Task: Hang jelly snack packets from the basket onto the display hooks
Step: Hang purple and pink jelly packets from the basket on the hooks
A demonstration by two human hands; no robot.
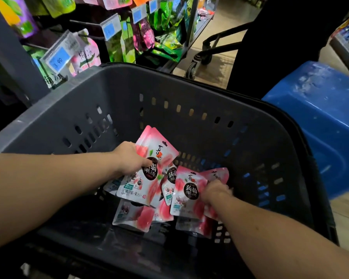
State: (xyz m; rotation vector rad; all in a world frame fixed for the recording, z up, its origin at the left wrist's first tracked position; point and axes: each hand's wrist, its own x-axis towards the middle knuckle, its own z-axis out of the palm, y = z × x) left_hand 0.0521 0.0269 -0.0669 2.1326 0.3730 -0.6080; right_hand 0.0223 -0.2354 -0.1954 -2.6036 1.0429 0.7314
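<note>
left hand [131,158] grips a packet stack [157,156]; right hand [216,191] pinches a loose packet [186,191] beside it; I'd keep hang-holes [165,142] aligned, clear of fingers

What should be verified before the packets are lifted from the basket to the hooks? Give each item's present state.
1. Left hand grips the held stack: ok.
2. Right hand has hold of a pink packet: cannot tell, fingers blurred.
3. Hang hole on the held stack's top packet visible at its far edge: ok.
4. Free room on the display hooks: cannot tell, hanging goods and price tags cover them.
5. Lift path over the basket rim unobstructed: ok.
6. Loose packets left on the basket floor for later: ok.
</note>
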